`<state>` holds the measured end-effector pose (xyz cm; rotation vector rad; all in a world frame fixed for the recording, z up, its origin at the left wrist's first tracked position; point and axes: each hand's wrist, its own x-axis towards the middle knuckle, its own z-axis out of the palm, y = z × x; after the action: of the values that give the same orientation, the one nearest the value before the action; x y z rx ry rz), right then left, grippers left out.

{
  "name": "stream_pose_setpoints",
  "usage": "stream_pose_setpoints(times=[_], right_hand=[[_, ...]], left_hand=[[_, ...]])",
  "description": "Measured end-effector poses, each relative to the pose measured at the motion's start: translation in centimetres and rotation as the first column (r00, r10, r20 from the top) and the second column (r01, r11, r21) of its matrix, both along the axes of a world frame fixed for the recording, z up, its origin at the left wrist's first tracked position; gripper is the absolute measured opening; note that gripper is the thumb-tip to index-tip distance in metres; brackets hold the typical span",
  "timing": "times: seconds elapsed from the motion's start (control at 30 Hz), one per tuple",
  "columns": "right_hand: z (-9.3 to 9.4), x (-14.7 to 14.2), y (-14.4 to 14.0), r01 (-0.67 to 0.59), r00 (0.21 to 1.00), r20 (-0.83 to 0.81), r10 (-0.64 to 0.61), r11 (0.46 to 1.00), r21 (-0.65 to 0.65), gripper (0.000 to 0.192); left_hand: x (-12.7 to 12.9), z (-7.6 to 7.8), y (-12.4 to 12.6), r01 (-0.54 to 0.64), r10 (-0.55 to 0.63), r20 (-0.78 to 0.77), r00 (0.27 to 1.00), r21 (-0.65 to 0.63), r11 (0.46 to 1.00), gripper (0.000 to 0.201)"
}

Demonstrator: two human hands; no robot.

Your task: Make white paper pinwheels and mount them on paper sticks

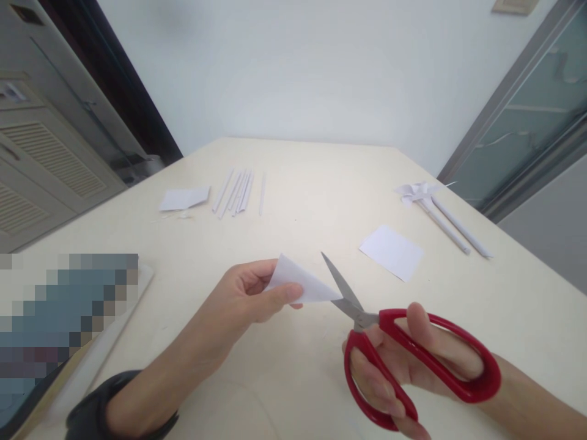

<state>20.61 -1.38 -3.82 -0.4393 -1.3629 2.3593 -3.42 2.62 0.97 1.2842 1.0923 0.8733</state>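
Note:
Pinched between the thumb and fingers of my left hand (257, 290) is a folded white piece of paper (305, 282), shaped like a triangle with its point to the right. My right hand (403, 360) has its thumb and fingers through the red handles of a pair of scissors (360, 319). The blades are spread apart, and the paper's pointed tip lies between them, close to the pivot. A flat square of white paper (393, 252) rests on the table just beyond the scissors.
Several thin white paper rolls (236, 192) lie at the back left of the table (316, 201), beside a small paper stack (184, 198). A paper pinwheel (419, 192) and white sticks (461, 229) are at right. A blurred-out device (59, 330) occupies the left edge.

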Motion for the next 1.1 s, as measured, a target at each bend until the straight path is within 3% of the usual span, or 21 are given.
stream_pose_setpoints(times=[0.03,0.13,0.33,0.53,0.63,0.7,0.83,1.1], right_hand=[[0.2,-0.3,0.0,0.020,0.995,-0.098,-0.020,1.000,-0.004,0.085],[0.8,-1.2,0.1,0.058,0.984,-0.160,-0.072,0.994,-0.094,0.082],[0.0,-0.4,0.0,0.061,0.990,-0.122,-0.076,0.991,-0.122,0.073],[-0.7,0.8,-0.5,0.055,0.995,-0.060,-0.075,0.957,-0.284,0.074],[-0.9,0.9,-0.6,0.057,0.996,-0.054,-0.074,0.963,-0.264,0.080],[-1.0,0.8,-0.6,0.058,0.996,-0.052,-0.069,0.981,-0.184,0.082],[-0.7,-0.1,-0.4,0.079,0.990,-0.109,-0.086,0.995,-0.067,0.073],[1.0,-0.1,-0.7,0.147,0.989,0.033,-0.143,0.965,-0.217,0.063]], left_hand=[[0.0,0.0,0.0,-0.002,0.002,-0.003,1.000,0.001,1.000,0.010],[-0.1,0.0,0.0,-0.003,0.003,-0.030,1.000,0.003,1.000,0.012],[-0.2,-0.1,0.1,-0.006,0.006,-0.033,0.999,-0.004,1.000,0.015],[-0.3,0.1,0.0,0.005,-0.006,-0.050,0.999,-0.009,1.000,0.018],[-0.2,0.1,-0.1,0.029,-0.028,-0.068,0.997,0.008,1.000,0.015],[-0.1,0.1,-0.2,0.064,-0.063,-0.087,0.994,0.012,0.998,0.014],[0.2,0.1,-0.2,0.095,-0.091,-0.085,0.992,0.042,0.995,0.012],[0.0,0.2,-0.2,0.084,-0.081,-0.055,0.995,0.048,0.995,0.016]])
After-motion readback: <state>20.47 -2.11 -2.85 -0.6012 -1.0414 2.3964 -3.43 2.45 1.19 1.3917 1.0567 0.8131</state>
